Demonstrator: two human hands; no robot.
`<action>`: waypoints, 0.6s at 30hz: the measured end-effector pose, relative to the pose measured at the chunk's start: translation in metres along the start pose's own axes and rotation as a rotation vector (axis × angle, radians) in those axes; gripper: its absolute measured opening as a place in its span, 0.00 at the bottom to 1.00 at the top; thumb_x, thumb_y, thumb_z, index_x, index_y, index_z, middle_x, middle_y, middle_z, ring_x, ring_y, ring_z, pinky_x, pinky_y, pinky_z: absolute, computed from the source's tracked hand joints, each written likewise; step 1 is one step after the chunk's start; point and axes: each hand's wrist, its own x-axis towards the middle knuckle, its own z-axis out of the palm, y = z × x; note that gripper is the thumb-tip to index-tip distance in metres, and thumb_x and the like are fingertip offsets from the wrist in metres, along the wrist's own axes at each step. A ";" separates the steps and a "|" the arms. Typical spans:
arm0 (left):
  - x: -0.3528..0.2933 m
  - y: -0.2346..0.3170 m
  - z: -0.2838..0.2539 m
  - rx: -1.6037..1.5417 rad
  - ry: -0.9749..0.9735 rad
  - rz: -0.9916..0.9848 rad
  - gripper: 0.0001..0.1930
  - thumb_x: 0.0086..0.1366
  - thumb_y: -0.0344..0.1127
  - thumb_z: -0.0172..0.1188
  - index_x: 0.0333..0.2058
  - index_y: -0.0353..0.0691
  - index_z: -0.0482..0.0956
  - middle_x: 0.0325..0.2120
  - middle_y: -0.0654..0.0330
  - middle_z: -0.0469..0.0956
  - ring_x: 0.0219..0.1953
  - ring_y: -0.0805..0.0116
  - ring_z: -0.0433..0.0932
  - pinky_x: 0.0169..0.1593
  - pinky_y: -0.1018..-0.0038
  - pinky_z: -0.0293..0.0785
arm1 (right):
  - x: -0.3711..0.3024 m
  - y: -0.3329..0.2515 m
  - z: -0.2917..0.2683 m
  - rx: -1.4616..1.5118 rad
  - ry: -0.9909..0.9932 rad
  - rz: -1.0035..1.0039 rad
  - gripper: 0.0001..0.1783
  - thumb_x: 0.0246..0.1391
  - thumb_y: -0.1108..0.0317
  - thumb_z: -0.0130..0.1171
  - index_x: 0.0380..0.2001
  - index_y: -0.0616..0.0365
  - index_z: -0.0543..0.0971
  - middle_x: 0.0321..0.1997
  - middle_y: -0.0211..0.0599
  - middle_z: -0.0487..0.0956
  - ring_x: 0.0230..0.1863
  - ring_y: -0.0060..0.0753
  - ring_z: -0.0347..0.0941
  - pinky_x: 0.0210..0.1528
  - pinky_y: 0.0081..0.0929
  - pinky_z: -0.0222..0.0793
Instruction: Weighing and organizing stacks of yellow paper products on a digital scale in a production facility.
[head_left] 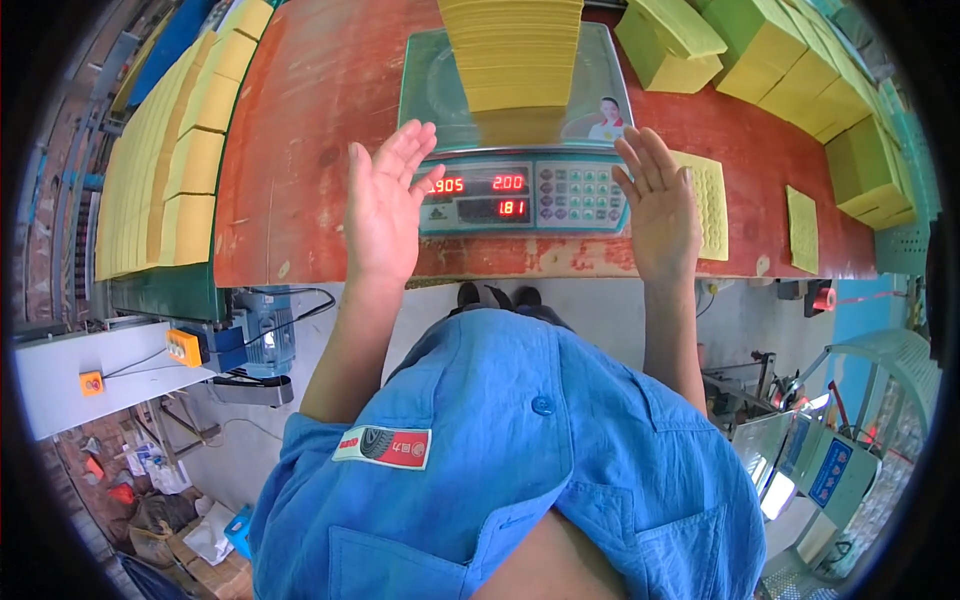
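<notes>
The left hand (385, 205) and right hand (668, 210) are held well apart, fingers extended, above either side of a scale (585, 195); a yellow stack (515, 60) is borne on its platform; the scale is set toward the near edge of the red tabletop (305, 150); a yellow sheet (712, 212), partly hidden by the right hand, is laid at that edge; yellow piles (770, 60) are ranged at the far right corner.

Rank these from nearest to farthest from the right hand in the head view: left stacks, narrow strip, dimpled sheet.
From the right hand:
1. Dimpled sheet: just right of it.
2. Narrow strip: farther right, near the table's front edge.
3. Left stacks: across, at the far left.
</notes>
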 end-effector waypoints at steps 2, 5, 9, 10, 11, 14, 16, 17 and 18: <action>0.007 0.000 0.002 -0.015 0.003 0.001 0.40 0.73 0.64 0.29 0.63 0.30 0.62 0.62 0.45 0.66 0.66 0.57 0.61 0.65 0.58 0.59 | 0.004 0.000 -0.001 0.001 -0.006 -0.003 0.32 0.71 0.51 0.33 0.67 0.63 0.61 0.70 0.47 0.63 0.71 0.42 0.57 0.70 0.40 0.52; 0.017 0.003 0.004 0.012 0.003 0.016 0.40 0.73 0.64 0.30 0.63 0.30 0.62 0.62 0.45 0.65 0.66 0.57 0.61 0.66 0.59 0.58 | 0.010 0.000 0.000 0.003 0.010 0.002 0.31 0.70 0.51 0.34 0.66 0.63 0.62 0.69 0.47 0.64 0.71 0.42 0.57 0.70 0.40 0.52; 0.062 0.009 0.002 0.049 -0.018 0.086 0.41 0.73 0.65 0.31 0.64 0.30 0.61 0.64 0.46 0.64 0.67 0.57 0.59 0.67 0.59 0.54 | 0.040 -0.001 0.010 -0.034 0.006 0.015 0.29 0.70 0.53 0.37 0.64 0.63 0.65 0.68 0.45 0.67 0.69 0.41 0.60 0.68 0.39 0.55; 0.085 0.005 -0.001 0.075 0.020 0.104 0.41 0.72 0.65 0.32 0.65 0.31 0.60 0.64 0.47 0.63 0.67 0.58 0.58 0.68 0.58 0.52 | 0.053 0.002 0.015 -0.057 0.007 0.021 0.29 0.70 0.53 0.38 0.64 0.63 0.66 0.67 0.44 0.68 0.68 0.39 0.62 0.67 0.38 0.57; 0.106 0.000 -0.001 0.099 0.053 0.116 0.40 0.72 0.65 0.33 0.65 0.32 0.59 0.65 0.48 0.62 0.68 0.59 0.57 0.68 0.58 0.50 | 0.068 0.005 0.020 -0.055 -0.008 -0.006 0.29 0.70 0.53 0.38 0.64 0.63 0.66 0.67 0.44 0.68 0.68 0.39 0.62 0.67 0.38 0.57; 0.154 -0.006 0.022 -0.063 0.006 -0.021 0.37 0.72 0.63 0.38 0.65 0.37 0.62 0.64 0.52 0.65 0.65 0.61 0.61 0.68 0.60 0.51 | 0.128 0.019 0.027 -0.272 0.035 -0.064 0.29 0.68 0.50 0.45 0.63 0.58 0.69 0.66 0.37 0.69 0.65 0.32 0.66 0.65 0.34 0.58; 0.174 -0.011 0.040 -0.167 -0.054 -0.144 0.34 0.72 0.60 0.42 0.63 0.39 0.65 0.61 0.55 0.67 0.62 0.62 0.65 0.67 0.60 0.56 | 0.155 0.041 0.026 -0.182 0.014 0.020 0.29 0.67 0.51 0.47 0.64 0.56 0.68 0.66 0.36 0.70 0.64 0.31 0.65 0.65 0.33 0.57; 0.175 -0.016 0.046 -0.165 -0.077 -0.094 0.30 0.71 0.57 0.46 0.61 0.40 0.67 0.59 0.57 0.70 0.58 0.63 0.69 0.63 0.62 0.63 | 0.161 0.048 0.031 -0.157 -0.041 0.053 0.29 0.67 0.51 0.46 0.65 0.57 0.67 0.66 0.37 0.69 0.66 0.31 0.62 0.66 0.32 0.56; 0.173 -0.020 0.044 -0.163 -0.087 -0.045 0.26 0.71 0.53 0.49 0.59 0.41 0.69 0.56 0.60 0.72 0.54 0.65 0.73 0.59 0.63 0.69 | 0.152 0.053 0.047 -0.269 -0.008 -0.105 0.30 0.68 0.51 0.45 0.65 0.60 0.66 0.66 0.39 0.68 0.67 0.33 0.61 0.68 0.30 0.54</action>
